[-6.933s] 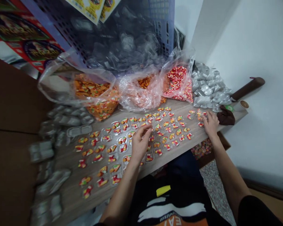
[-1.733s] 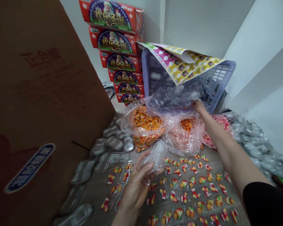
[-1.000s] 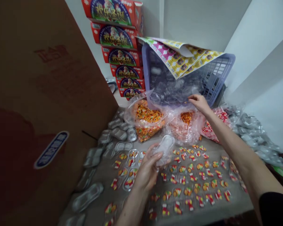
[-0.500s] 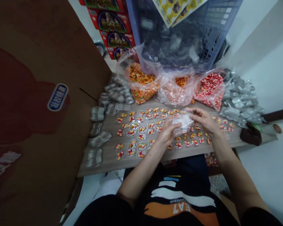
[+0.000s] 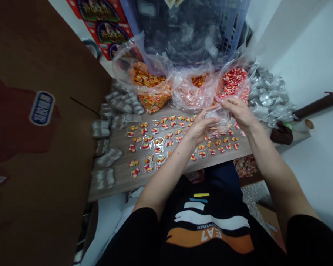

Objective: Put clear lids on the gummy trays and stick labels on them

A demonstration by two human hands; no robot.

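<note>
Lids of clear plastic (image 5: 220,114), gripped in left hand (image 5: 197,130) above rows of filled trays (image 5: 158,145) on table (image 5: 121,180). Right hand (image 5: 241,113) at their edge, fingers bent; cannot tell if pinching.

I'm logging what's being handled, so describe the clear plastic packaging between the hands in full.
The clear plastic packaging looks thin, glossy and see-through, with rounded edges; whether it is one piece or several is unclear. The left hand grips its left side and the right hand its upper right edge, holding it over the filled trays on the table.
</note>
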